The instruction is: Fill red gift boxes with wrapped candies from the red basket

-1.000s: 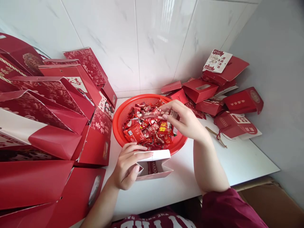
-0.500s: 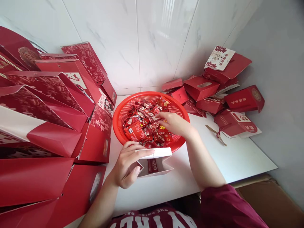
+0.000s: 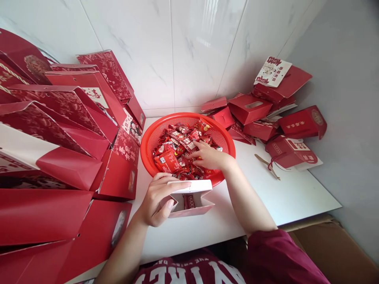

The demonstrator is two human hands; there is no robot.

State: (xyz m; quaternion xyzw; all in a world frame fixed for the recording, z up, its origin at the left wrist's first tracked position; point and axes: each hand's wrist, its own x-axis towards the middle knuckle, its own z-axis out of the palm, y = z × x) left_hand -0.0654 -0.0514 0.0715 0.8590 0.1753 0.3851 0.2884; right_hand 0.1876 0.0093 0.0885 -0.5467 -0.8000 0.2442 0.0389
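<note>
Head view: left hand has a closed grip on a small open box — right hand, fingers curled among wrapped candies in a red basket; its grip can't be judged.

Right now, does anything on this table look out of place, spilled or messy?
Nothing is spilled: the wrapped candies all sit inside the red basket. The untidy spot is the far right corner, where red boxes lie tumbled at odd angles, one white card propped askew on top. A loose wooden stick lies beside them.
</note>
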